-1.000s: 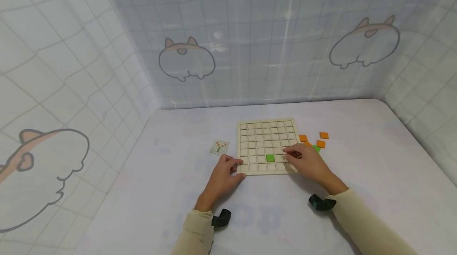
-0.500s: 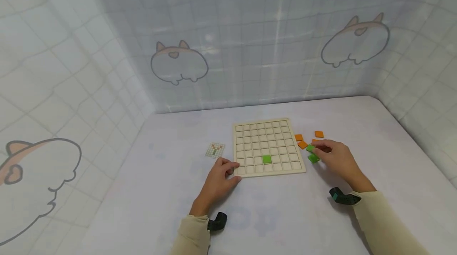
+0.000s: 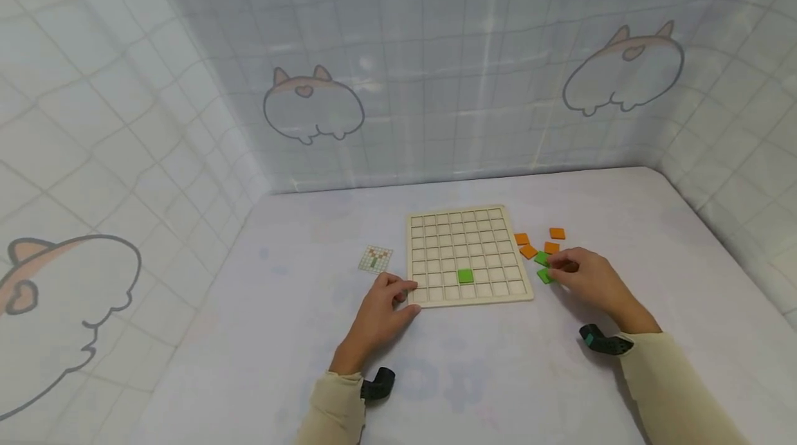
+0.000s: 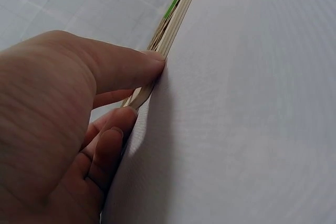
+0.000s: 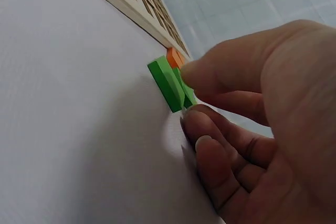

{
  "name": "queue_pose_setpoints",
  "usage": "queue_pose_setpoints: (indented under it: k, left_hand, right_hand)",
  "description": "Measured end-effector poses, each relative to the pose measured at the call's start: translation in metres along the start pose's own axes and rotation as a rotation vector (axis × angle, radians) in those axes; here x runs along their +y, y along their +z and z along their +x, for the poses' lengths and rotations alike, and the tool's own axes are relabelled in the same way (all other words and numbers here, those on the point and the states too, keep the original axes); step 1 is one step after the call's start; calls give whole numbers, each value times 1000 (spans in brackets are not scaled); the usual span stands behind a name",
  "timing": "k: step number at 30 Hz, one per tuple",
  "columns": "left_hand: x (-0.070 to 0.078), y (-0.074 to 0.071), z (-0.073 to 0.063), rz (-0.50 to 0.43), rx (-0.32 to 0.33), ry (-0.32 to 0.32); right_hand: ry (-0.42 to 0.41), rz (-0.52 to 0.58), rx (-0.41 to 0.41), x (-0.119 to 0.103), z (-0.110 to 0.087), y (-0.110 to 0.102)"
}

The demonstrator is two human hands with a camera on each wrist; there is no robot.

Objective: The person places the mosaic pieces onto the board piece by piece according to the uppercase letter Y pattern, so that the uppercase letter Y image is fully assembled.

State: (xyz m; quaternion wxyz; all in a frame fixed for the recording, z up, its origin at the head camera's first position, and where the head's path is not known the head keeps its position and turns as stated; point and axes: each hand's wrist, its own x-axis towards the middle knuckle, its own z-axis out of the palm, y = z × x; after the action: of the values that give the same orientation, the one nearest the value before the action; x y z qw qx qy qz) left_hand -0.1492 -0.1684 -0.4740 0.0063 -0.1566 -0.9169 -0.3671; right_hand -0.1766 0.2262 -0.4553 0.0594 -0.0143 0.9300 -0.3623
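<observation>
White, apparently cloth tabletop bears the board between gridded walls.

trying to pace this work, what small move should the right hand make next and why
Probably lift the nearer loose green tile with the right hand, which is at that tile; the board shows one placed green tile with bare cells around it.

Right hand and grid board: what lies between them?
In the head view, two green tiles lie between the right hand and the grid board, close to the hand; orange tiles lie farther back.
</observation>
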Motion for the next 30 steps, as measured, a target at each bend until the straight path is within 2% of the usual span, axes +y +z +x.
queue_pose_setpoints:
  k: [6, 13, 22, 30]
  left_hand:
    - [0, -1, 0, -3, -12, 4]
    - [1, -1, 0, -14, -7, 9]
    - [-1, -1, -1, -20, -8, -3]
    - [0, -1, 0, -11, -5, -15]
  right_hand:
    - [1, -14, -23, -2, 1, 3]
    - [-37, -26, -22, -2, 1, 4]
    - [-65, -34, -79, -3, 0, -2]
    - [-75, -53, -92, -5, 1, -1]
